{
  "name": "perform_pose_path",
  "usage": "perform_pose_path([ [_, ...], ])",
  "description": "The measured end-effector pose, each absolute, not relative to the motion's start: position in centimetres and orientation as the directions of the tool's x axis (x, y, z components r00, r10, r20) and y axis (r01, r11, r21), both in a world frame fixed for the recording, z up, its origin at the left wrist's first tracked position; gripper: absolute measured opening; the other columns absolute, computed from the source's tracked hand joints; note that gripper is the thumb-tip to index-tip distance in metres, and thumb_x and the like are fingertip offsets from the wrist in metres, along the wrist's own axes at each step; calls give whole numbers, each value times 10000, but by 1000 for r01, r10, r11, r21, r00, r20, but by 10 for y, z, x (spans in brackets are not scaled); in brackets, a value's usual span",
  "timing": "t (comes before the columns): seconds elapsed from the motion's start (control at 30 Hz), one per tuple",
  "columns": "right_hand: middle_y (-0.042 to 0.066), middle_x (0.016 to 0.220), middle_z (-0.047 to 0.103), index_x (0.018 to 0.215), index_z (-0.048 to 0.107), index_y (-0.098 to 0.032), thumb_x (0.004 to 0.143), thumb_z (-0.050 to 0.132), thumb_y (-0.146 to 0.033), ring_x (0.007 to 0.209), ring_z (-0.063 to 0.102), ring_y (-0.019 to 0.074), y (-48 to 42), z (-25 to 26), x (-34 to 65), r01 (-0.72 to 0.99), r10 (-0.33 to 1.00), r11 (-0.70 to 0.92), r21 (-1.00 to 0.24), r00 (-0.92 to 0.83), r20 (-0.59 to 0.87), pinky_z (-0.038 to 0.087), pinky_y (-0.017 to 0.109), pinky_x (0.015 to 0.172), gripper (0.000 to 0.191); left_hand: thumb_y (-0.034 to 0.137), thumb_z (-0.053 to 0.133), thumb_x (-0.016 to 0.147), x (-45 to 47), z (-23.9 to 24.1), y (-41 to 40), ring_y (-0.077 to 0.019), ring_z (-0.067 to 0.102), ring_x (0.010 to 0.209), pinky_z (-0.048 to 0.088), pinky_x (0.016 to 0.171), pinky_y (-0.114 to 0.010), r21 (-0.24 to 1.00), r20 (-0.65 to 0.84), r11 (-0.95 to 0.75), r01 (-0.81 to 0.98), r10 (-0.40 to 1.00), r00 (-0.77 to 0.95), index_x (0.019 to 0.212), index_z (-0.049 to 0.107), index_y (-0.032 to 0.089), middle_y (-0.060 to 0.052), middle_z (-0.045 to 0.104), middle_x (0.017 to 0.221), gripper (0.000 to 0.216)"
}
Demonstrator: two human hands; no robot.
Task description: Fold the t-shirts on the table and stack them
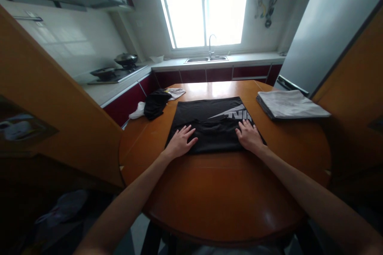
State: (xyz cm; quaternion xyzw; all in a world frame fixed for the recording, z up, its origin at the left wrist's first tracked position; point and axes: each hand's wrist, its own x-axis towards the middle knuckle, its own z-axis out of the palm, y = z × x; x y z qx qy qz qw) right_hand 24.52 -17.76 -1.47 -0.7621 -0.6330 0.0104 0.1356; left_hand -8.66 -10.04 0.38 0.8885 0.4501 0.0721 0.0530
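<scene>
A: In the head view, where did the hands lie?

B: Both lay flat on a black folded cotton T-shirt with a white printed logo (214,123), which sat at the centre of the frame on a round orange-brown wooden table (221,191). The left hand (180,142) rested palm down on the shirt's lower left corner, fingers spread and pointing up and to the right. The right hand (249,135) pressed on the lower right part, fingers held fairly close together and pointing up, just under the white lettering.

A: Was either one pinching the cloth?

B: No. Both were open and flat against the fabric; nothing was gripped. The forearms ran in from the bottom corners of the frame.

A: How did the shirt lie?

B: Folded into a rough rectangle, with its near edge close to the wrists and a slight ridge of cloth running between the two hands.

A: What else was on the table?

B: A neat stack of folded pale grey cloth (291,104) sat to the right of centre, well apart from the shirt. A crumpled black garment (155,103) lay at the left edge of the table, with a small white cloth (176,93) just beside it.

A: And beyond?

B: A steel sink with a curved tap (207,58) stood under the bright window at upper centre, and a dark wok (126,59) sat on the hob at left.
</scene>
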Motion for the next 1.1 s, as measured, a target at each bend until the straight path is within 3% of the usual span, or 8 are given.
perform_pose_path([
  [0.33, 195, 1667, 233, 1567, 357, -57, 1039, 262, -471, 1555, 174, 303, -166, -20, 249, 962, 981, -187, -197, 194, 16, 169, 529, 1230, 678, 630, 343, 1008, -95, -5, -85, -324, 225, 1544, 216, 1218, -583, 107, 72, -545, 832, 838, 540, 1564, 404, 252, -100, 286, 1660, 675],
  [0.67, 186, 1667, 237, 1574, 346, -65, 1040, 279, -488, 1555, 177, 296, -162, -21, 250, 957, 979, -193, -216, 202, 18, 168, 519, 1230, 684, 619, 329, 1015, -92, -2, -79, -320, 218, 1547, 201, 1223, -581, 101, 51, -526, 845, 850, 524, 1565, 399, 208, -120, 279, 1661, 691],
  [0.8, 189, 1653, 280, 1552, 386, -66, 1043, 287, -458, 1545, 211, 298, -165, -15, 246, 958, 971, -186, -217, 213, 109, 168, 529, 1228, 650, 607, 341, 1014, -90, 0, -81, -326, 250, 1536, 218, 1218, -586, 88, 89, -527, 845, 849, 521, 1550, 425, 199, -124, 311, 1648, 679],
  [0.93, 163, 1647, 312, 1538, 415, -82, 1045, 286, -405, 1544, 219, 270, -174, -8, 228, 970, 961, -99, -223, 151, 233, 152, 511, 1237, 603, 558, 333, 1029, -82, 4, -93, -296, 262, 1534, 216, 1233, -549, 82, 193, -573, 816, 812, 551, 1554, 420, 227, -92, 329, 1647, 627],
  [1.1, 135, 1662, 281, 1554, 405, -121, 1038, 314, -451, 1553, 199, 251, -182, -12, 207, 973, 988, 59, -224, -26, 151, 159, 497, 1241, 619, 607, 340, 1015, -73, -5, -106, -318, 197, 1553, 200, 1226, -581, 87, 106, -607, 790, 794, 599, 1584, 362, 265, -77, 258, 1673, 664],
])
